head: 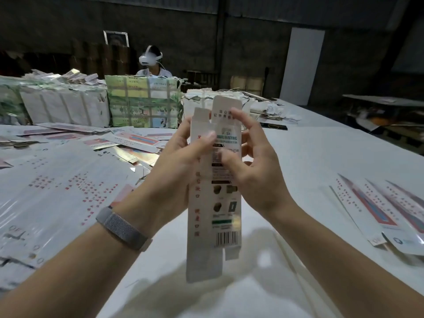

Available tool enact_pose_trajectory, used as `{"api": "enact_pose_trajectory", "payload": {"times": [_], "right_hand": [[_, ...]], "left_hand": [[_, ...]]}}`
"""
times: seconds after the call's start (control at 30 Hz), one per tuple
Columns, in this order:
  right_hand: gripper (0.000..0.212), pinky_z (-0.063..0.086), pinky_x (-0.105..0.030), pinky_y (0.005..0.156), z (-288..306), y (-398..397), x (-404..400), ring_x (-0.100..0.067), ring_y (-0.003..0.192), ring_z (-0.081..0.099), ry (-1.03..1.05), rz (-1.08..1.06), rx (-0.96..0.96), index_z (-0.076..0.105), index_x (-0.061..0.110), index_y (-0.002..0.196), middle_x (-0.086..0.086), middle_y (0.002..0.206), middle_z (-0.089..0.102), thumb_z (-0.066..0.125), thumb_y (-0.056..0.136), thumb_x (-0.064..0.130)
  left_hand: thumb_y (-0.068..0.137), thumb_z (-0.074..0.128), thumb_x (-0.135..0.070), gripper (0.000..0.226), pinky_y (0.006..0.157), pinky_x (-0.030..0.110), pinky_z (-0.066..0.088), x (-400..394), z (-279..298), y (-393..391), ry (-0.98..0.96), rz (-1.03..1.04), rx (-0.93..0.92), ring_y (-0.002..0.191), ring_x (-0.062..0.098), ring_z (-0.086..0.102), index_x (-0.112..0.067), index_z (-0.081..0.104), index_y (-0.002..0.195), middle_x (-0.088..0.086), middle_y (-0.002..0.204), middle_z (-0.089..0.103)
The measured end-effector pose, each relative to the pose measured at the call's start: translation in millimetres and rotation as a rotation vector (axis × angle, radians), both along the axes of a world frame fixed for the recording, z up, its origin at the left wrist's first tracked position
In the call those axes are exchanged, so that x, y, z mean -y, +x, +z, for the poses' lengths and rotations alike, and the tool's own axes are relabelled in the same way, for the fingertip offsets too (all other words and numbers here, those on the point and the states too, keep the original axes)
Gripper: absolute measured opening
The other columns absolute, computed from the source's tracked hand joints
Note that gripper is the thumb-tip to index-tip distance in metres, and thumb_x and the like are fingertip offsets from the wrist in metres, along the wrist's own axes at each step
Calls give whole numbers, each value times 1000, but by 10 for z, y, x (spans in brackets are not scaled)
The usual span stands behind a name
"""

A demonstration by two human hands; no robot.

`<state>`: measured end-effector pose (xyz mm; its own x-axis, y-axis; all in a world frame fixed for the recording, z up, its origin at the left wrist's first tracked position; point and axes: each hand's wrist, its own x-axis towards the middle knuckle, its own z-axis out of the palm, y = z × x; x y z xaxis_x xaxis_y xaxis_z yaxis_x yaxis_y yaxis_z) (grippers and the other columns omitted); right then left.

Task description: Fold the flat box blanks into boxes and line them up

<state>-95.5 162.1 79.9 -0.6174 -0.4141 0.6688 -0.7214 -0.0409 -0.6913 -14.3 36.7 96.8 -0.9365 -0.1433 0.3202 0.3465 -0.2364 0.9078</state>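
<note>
While your left hand [174, 154] and right hand [250, 157] pinch the upright, half-opened box blank [214, 198] between them above the table [309, 145], uneven thumb pressure may crease its panels or tear the top flap [226, 106].

Long white box blank [214, 203], partly opened, upright above table [309, 157]; finished boxes [390, 210] lie right of it.
</note>
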Motion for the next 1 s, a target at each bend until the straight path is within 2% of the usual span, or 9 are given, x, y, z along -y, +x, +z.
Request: {"api": "enact_pose_trajectory", "payload": {"times": [0.1,0.2,0.33,0.43,0.57,0.63,0.73,0.87,1.0], "right_hand": [[53,51,-16,73,5,-30,5,-2,92,53,16,-151,-35,46,34,141,9,106,51,52,88,36],[43,50,-17,78,25,-63,9,-3,94,52,23,-216,24,57,26,136,7,106,45,52,95,37],[23,52,-23,59,68,-38,-6,-10,65,61,-80,40,253,69,12,91,0,76,64,49,101,14],[23,58,-27,64,96,-35,-24,-16,71,72,-147,109,329,68,24,100,4,78,72,47,102,14],[31,62,-33,66,115,-82,-34,-16,89,71,-214,32,283,55,43,119,21,82,69,37,107,22],[28,58,-25,60,89,-74,-37,-13,90,70,-143,-73,72,56,44,121,21,86,63,40,104,29],[41,58,-29,73,43,-95,-33,-7,93,58,128,-304,-250,58,33,133,18,96,47,46,96,43],[38,51,-26,77,55,-86,-33,-1,90,44,183,-404,-269,62,32,131,6,100,42,60,95,42],[19,59,-35,65,156,-55,-56,-8,70,53,79,-212,-39,71,28,103,19,71,50,67,88,39]], "left_hand": [[101,44,-40,44,84,39,56,1,-86,-35,19,-208,34,96,22,65,-25,52,141,8,110,68],[98,41,-40,50,84,35,52,-50,-169,-93,65,-317,42,96,19,62,-32,49,147,-2,113,67],[90,64,-18,63,69,28,56,-108,-224,-146,16,-85,41,87,12,69,-45,49,145,1,118,69],[83,69,-12,83,68,32,61,-61,-237,-166,29,59,-11,92,17,75,-38,33,153,0,109,74],[90,67,-9,58,66,30,61,-3,-232,-167,-47,163,-74,89,19,76,-33,48,139,1,103,76],[93,65,-11,52,65,31,61,-12,-251,-163,-33,150,-69,87,21,76,-35,51,137,3,104,76],[91,62,-20,53,67,31,60,-28,-270,-171,-11,75,-93,85,19,74,-46,50,135,3,106,76],[99,54,-28,53,77,37,61,-22,-289,-171,18,-56,-44,96,17,72,-58,42,142,-3,126,70],[95,51,-43,52,80,49,62,-5,-314,-122,-59,-156,-6,95,22,75,-58,38,144,-7,119,72]]}}
